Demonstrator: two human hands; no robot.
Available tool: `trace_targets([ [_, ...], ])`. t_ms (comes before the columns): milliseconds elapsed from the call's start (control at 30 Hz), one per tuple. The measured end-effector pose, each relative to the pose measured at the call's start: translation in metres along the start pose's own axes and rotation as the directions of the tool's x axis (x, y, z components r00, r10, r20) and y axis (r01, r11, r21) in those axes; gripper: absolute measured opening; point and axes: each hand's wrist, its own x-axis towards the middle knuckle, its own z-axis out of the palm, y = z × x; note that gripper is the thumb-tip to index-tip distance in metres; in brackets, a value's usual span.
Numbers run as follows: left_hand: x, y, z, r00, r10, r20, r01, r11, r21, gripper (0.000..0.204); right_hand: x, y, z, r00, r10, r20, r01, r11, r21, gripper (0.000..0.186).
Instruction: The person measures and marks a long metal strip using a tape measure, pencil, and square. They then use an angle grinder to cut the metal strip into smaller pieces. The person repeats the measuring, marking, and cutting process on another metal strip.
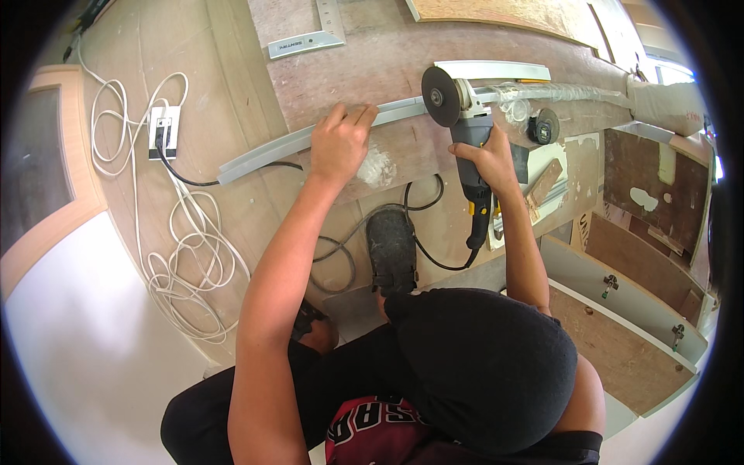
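Observation:
A long silver metal profile (pixel 267 155) lies slanted across the edge of a worn wooden board. My left hand (pixel 341 143) grips it near the middle, fingers curled over its top. In my right hand (pixel 488 159) is a grey and black angle grinder (pixel 474 186), its handle end pointing down toward me. The dark cutting disc (pixel 440 96) stands at the profile's far right part. Whether disc and metal touch, I cannot tell. A black cord leaves the grinder's handle and loops by my shoe (pixel 391 244).
At left, a white power strip (pixel 163 132) sits among coils of white cable (pixel 201 263). A square (pixel 306 44) lies on the board (pixel 302 85). Beyond the grinder rests a white strip (pixel 492 70); a black tape measure (pixel 544 126) is to its right. Cabinet panels (pixel 620 291) with hinges stand at right.

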Motion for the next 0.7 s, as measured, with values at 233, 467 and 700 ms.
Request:
trace_targets([
  [233,-0.001,-0.002,-0.001,1.0,-0.003,0.0,0.003,1.0,0.001,0.035,0.001,0.002,0.004,1.0,0.004,0.014,-0.004,1.0,0.003,0.055],
  [467,-0.002,-0.006,-0.002,1.0,-0.003,-0.026,0.003,1.0,0.015,0.034,0.004,0.003,0.009,1.0,-0.02,0.015,0.02,1.0,-0.007,0.053],
  [700,-0.005,-0.007,-0.005,0.999,0.009,-0.038,-0.007,0.999,0.036,0.029,0.003,0.0,0.014,0.999,-0.034,0.0,0.034,0.999,0.005,0.049],
])
